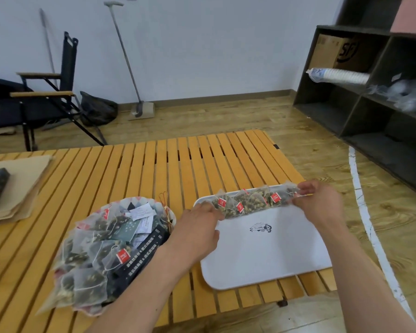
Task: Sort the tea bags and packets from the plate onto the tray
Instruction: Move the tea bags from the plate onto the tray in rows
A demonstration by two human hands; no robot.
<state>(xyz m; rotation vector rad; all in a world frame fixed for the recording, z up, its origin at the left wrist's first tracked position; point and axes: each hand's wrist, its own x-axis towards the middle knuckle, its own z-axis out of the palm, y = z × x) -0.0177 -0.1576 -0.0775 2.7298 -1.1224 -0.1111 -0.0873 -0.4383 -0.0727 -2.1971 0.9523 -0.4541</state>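
Translucent mesh tea bags (247,201) at far edge of white plastic tray (262,260) (likely light, limp; take corners): right hand (320,203) pinches one, left hand (199,224) presses open-fingered.

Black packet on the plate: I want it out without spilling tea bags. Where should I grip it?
Probably pinch the black packet at its far end, coming from the tray side: that end lies bare at the plate rim, while tea bags cover its left edge.
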